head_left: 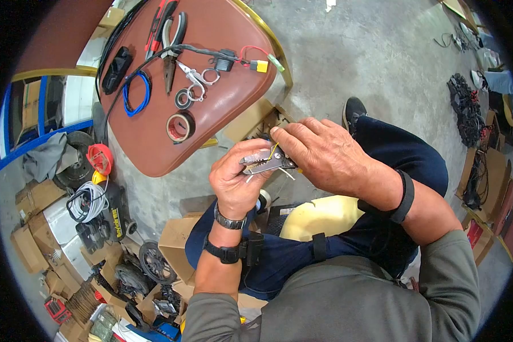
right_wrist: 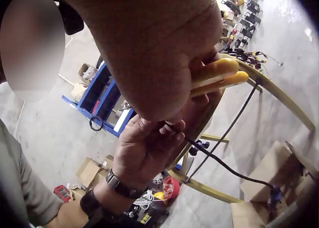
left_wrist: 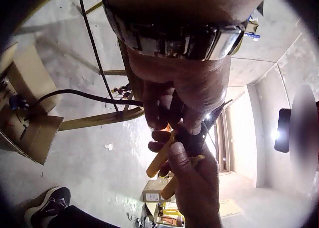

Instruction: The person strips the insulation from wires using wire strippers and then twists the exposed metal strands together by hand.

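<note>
My right hand [head_left: 325, 154] grips a wire stripper [head_left: 265, 164] by its yellow handles [right_wrist: 219, 78], which poke out below the palm in the right wrist view. The stripper's metal head lies across the fingers of my left hand [head_left: 233, 176]. A black cable [left_wrist: 89, 94] runs into the left hand, whose fingers and thumb pinch it close to the tool. By the head show a thin yellow wire [head_left: 273, 149] and a white wire end [head_left: 288, 174]. Both hands meet above the lap; the cable's end is hidden between the fingers.
A brown chair seat [head_left: 222, 108] holds pliers [head_left: 170, 68], scissors [head_left: 195, 80], tape rolls [head_left: 180, 126], a blue wire coil [head_left: 137, 94] and a cable with a yellow connector [head_left: 259, 66]. An open cardboard box [right_wrist: 279, 178] stands on the floor. Boxes and tools crowd the lower left.
</note>
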`<state>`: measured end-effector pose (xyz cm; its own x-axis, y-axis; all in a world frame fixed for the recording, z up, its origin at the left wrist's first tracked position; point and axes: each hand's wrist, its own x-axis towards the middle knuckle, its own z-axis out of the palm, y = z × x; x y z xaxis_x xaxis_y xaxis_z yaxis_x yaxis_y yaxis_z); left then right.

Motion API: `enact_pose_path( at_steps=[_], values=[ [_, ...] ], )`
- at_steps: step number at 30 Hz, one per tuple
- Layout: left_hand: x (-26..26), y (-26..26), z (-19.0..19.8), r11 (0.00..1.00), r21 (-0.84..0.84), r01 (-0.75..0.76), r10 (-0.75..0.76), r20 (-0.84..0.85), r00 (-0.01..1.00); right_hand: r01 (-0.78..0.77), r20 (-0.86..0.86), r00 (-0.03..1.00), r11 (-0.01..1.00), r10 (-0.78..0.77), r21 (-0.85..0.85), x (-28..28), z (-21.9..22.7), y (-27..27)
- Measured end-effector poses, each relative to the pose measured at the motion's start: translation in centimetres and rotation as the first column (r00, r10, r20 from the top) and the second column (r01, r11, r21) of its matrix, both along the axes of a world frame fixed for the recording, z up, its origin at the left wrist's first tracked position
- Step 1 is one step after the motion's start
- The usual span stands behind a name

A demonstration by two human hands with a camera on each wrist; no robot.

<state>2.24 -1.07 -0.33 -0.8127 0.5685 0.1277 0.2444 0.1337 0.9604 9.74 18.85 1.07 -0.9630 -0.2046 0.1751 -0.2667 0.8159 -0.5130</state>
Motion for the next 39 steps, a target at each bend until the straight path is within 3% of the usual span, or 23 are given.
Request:
enact_pose_path(
  at_steps=[10,26,34,39],
  values=[
    [-0.42,-0.35,0.02,0.999,-0.004,0.051,-0.051,0.008,0.999,-0.005,-0.025,1.0,1.0,0.005,0.001,0.06,-0.05,-0.16],
    [-0.96,-0.63,-0.35,0.995,0.0,0.103,-0.103,0.027,0.994,-0.049,0.094,0.994,0.999,0.048,0.011,0.01,0.28,-0.02],
    [-0.59,-0.27,-0.28,0.999,0.014,0.048,-0.05,0.158,0.986,-0.019,0.069,0.997,0.999,0.02,-0.028,-0.15,0.02,0.05],
    [-0.14,0.16,-0.62,1.0,0.02,-0.008,0.001,0.335,0.942,-0.019,0.201,0.979,0.999,0.029,-0.051,-0.08,-0.09,0.3]
  ],
)
